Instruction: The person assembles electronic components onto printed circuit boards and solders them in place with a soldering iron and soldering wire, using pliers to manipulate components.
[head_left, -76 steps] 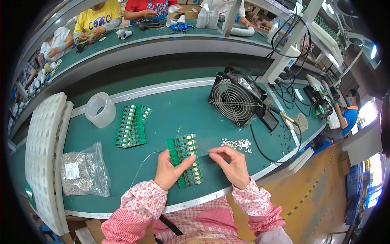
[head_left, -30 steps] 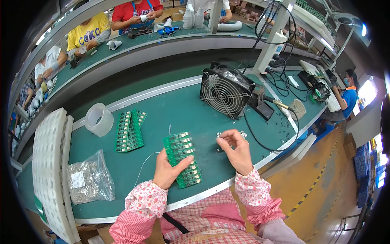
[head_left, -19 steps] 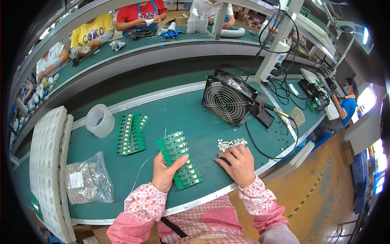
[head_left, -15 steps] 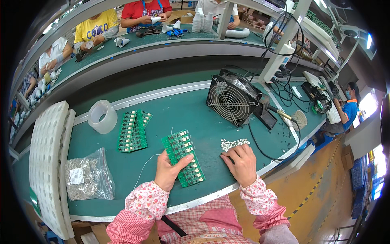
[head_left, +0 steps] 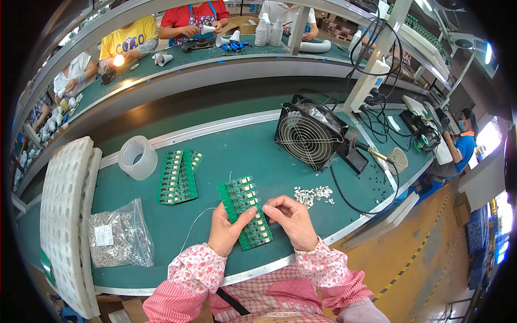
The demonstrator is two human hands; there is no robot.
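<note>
My left hand grips a green circuit board panel by its left edge, thumb lying across the top face. Rows of small dark and pale components cover this panel, and thin pins stick out along its right side. At that right edge, the fingertips of my right hand are pinched together; whatever is between them is too small or hidden to make out. To the right of the panel lies a loose scatter of small white parts on the green bench top. Further left rest several similar circuit boards, overlapping one another.
A clear tape roll and a plastic bag of small parts are at left, beside white foam trays. A black fan stands at the back, near a soldering iron with its cable. Co-workers sit across the far bench.
My right hand has moved left from the white parts to the panel's right edge. The white parts are now more spread out. A bulb glows by a co-worker at the far bench.
</note>
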